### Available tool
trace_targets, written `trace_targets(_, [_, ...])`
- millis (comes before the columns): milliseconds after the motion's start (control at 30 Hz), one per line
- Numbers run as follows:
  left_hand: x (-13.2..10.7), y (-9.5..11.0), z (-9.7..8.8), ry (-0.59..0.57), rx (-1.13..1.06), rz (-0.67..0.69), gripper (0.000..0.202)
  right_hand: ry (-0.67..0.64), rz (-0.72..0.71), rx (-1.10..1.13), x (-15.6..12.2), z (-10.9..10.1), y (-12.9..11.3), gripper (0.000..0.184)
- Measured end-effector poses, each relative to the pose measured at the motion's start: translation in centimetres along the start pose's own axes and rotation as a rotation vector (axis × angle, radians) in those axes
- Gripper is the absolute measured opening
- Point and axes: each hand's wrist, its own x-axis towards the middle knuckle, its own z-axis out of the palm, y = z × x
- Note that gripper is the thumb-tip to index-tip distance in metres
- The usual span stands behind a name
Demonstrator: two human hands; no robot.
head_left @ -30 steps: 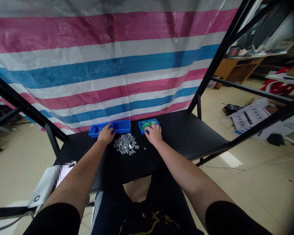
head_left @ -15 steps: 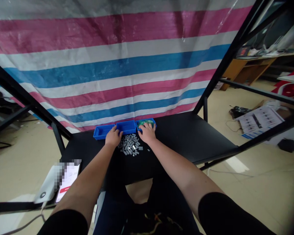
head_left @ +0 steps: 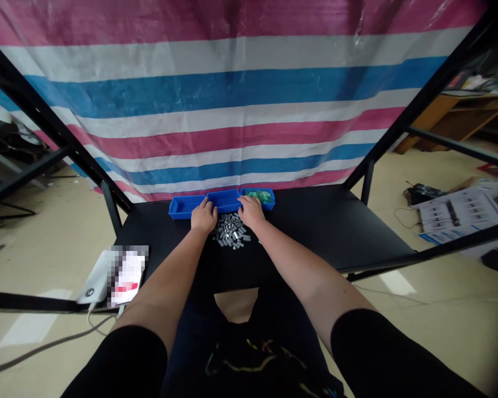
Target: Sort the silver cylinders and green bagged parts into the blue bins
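Observation:
Three small blue trays stand in a row at the back of the black table (head_left: 315, 232). The left tray (head_left: 182, 207) and the middle tray (head_left: 226, 199) look empty, and the right tray (head_left: 262, 197) holds green pieces. A pile of small grey metal cylinders (head_left: 232, 236) lies just in front of them. My left hand (head_left: 203, 216) rests with curled fingers on the near rim where the left and middle trays meet. My right hand (head_left: 251, 212) grips the near left corner of the right tray. The pile lies between my two hands.
A striped pink, blue and white tarp (head_left: 232, 110) hangs right behind the trays. Black frame bars (head_left: 45, 127) slant at both sides. A white device and a phone (head_left: 116, 273) lie at the table's front left corner. Papers and cables (head_left: 456, 207) lie on the floor to the right.
My right hand has slid the tray with green pieces leftward until it sits against the middle tray. My left hand has stayed on the tray rims. My head has moved closer and lower.

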Motion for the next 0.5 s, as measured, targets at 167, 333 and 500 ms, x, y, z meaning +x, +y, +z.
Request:
trace_targets(167, [0.0, -0.2, 0.2, -0.003, -0.01, 0.007, 0.05, 0.009, 0.028, -0.002, 0.2, 0.1, 0.1, 0.039])
trace_targets(333, [0.2, -0.2, 0.2, -0.006, -0.03, -0.014, 0.048, -0.009, 0.009, 0.016, 0.4, -0.1, 1.1, 0.034])
trace_targets(500, [0.4, -0.2, 0.2, -0.004, -0.034, -0.024, 0.046, 0.0, 0.027, 0.003, 0.3, 0.0, 1.6, 0.036])
